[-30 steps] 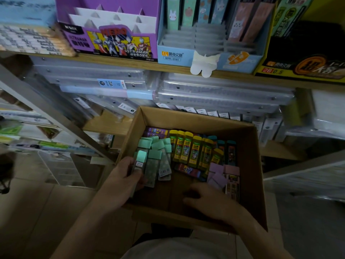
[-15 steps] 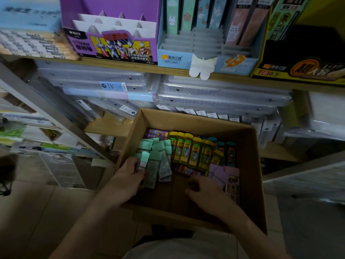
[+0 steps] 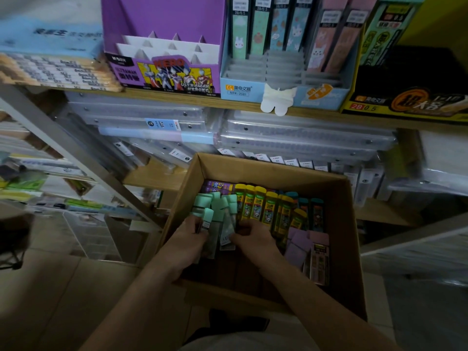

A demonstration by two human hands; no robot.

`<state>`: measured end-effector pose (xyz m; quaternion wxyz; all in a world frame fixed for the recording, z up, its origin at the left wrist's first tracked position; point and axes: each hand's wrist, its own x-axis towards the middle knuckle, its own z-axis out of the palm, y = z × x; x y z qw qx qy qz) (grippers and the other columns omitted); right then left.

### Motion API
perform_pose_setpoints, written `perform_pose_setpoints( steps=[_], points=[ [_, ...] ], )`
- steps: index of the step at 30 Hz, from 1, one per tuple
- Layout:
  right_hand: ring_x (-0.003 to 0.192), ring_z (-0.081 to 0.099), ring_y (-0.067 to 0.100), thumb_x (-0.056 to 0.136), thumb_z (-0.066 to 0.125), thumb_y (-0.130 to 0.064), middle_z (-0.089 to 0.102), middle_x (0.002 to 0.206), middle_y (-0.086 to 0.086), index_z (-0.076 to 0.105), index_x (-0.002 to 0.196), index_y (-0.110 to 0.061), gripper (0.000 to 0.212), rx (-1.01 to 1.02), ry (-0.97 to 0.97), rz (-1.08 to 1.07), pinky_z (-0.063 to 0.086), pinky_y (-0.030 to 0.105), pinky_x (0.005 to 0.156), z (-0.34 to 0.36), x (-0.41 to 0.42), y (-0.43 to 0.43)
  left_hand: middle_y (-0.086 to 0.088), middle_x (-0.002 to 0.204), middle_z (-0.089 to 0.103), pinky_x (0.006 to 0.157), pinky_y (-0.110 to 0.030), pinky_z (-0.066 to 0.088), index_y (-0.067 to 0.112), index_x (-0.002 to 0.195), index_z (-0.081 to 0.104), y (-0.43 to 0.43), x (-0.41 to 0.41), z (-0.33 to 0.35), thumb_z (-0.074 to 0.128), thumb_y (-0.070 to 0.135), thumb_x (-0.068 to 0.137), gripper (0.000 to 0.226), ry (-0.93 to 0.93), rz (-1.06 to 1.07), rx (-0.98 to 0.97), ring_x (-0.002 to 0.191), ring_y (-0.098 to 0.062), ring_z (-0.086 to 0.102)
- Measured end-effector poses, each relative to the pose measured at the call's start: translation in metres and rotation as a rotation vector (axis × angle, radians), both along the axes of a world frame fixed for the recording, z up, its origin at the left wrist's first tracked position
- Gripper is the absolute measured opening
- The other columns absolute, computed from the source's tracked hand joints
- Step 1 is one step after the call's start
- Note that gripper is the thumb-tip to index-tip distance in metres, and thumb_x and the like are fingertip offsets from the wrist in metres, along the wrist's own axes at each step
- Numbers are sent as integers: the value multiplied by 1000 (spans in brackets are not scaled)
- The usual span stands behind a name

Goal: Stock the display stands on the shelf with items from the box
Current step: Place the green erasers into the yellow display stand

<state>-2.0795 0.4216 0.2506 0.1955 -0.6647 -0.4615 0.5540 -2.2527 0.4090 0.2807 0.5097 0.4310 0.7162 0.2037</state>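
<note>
Dim light, view down into an open cardboard box (image 3: 255, 170) set below a wooden shelf (image 3: 177, 98). Both hands are inside the box at its left half. Left hand (image 3: 188, 243): fingers curled round a mint-capped lead case (image 3: 207, 219), its cap standing up above the knuckles. It sits at the near edge of a loose bunch of mint-capped cases (image 3: 219, 204) that lean together against the box's left wall. Right hand (image 3: 255, 241): fingers bent and close together, tips against a clear case (image 3: 227, 235) of the same bunch, just beside the left hand. Cannot tell whether it actually pinches the case or only touches it. Other stock in the box: a row of yellow-capped cases (image 3: 255, 205) upright along the middle, teal-capped dark cases (image 3: 317, 211) to their right, lilac-capped cases (image 3: 302, 245) lying near the right wall, and purple packs (image 3: 218, 185) flat against the far wall. The near left floor of the box is bare cardboard. On the shelf above is a purple Ultraman display stand (image 3: 164, 49) with white stepped dividers. Beside it is a blue display stand (image 3: 285, 81) with tall slim boxes in its back rows and a white butterfly-shaped tag (image 3: 277, 100) hanging off its front. A black and yellow display stand (image 3: 405, 100) is at far right. Stacked clear plastic cases (image 3: 304, 134) fill the level under the shelf.
</note>
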Motion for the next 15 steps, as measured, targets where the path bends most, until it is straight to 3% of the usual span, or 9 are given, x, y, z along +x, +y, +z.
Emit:
perform_pose_setpoints(
  steps=[4, 7, 10, 13, 15],
  points=[
    [85, 61, 3, 88, 76, -26, 63, 97, -8, 57, 120, -12, 40, -5, -17, -23, 50, 16, 63, -9, -7, 1, -6, 122, 60, 62, -23, 59, 13, 121, 58, 0, 3, -1, 54, 9, 99, 23, -95, 61, -25, 106, -21, 65],
    [80, 58, 1, 87, 74, -29, 61, 90, -9, 58, 103, -17, 25, -3, -61, -12, 46, 14, 56, -12, -8, 1, -9, 126, 60, 61, -21, 59, 10, 122, 57, -1, 6, 1, 54, 8, 99, 24, -120, 57, -25, 107, -21, 65],
    [79, 61, 5, 89, 71, -27, 64, 87, -5, 62, 96, -18, 14, 3, -101, 36, 48, 19, 57, -10, -1, 4, -10, 127, 56, 78, -37, 64, 10, 122, 57, 0, 7, 0, 54, 5, 98, 24, -176, 99, -29, 111, -26, 63],
    [72, 63, 7, 90, 70, -26, 68, 82, -3, 67, 87, -18, 9, -7, -60, 26, 47, 22, 55, -3, 8, 3, -14, 116, 66, 66, -34, 62, 11, 116, 61, 0, 8, -3, 56, 4, 97, 20, -228, 148, -37, 96, -25, 71],
    [73, 69, 16, 92, 67, -23, 72, 84, 4, 68, 83, -20, 10, -30, 28, -30, 57, 32, 61, 2, 15, 1, -17, 102, 73, 63, -36, 62, 11, 111, 63, 0, 10, -5, 58, 4, 96, 17, -259, 185, -38, 79, -23, 74]
  ],
)
